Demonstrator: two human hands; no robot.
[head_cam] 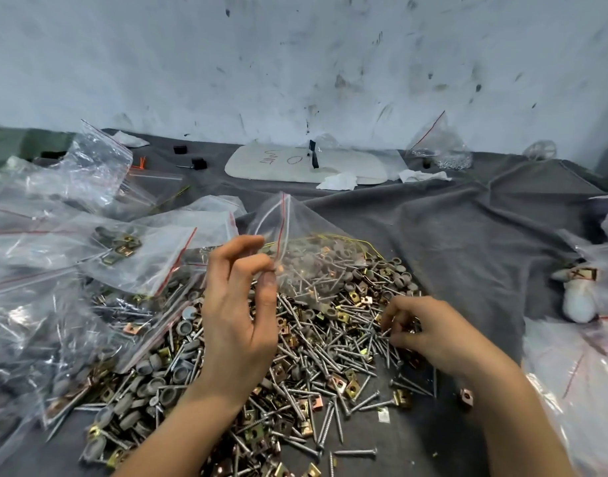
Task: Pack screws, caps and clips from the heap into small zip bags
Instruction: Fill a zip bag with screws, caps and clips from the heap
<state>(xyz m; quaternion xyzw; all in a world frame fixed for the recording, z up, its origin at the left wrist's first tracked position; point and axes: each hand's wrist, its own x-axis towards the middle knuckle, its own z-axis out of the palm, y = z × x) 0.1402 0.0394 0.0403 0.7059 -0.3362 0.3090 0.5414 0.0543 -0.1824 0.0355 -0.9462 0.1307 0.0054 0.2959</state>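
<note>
A wrinkled grey cloth [468, 235] covers the work surface. A scuffed white wall [295, 63] stands at the far edge. A white board [271, 166] with red handwriting lies far centre, with a crumpled tissue [338, 182] at its near right edge. Small black blocks [199, 163] lie far left, near orange ties [139, 163].

Soft even light, wide-angle edge warp

Scuffed white wall [295, 63] (dark marks) behind rumpled grey cloth [468, 235].
</note>
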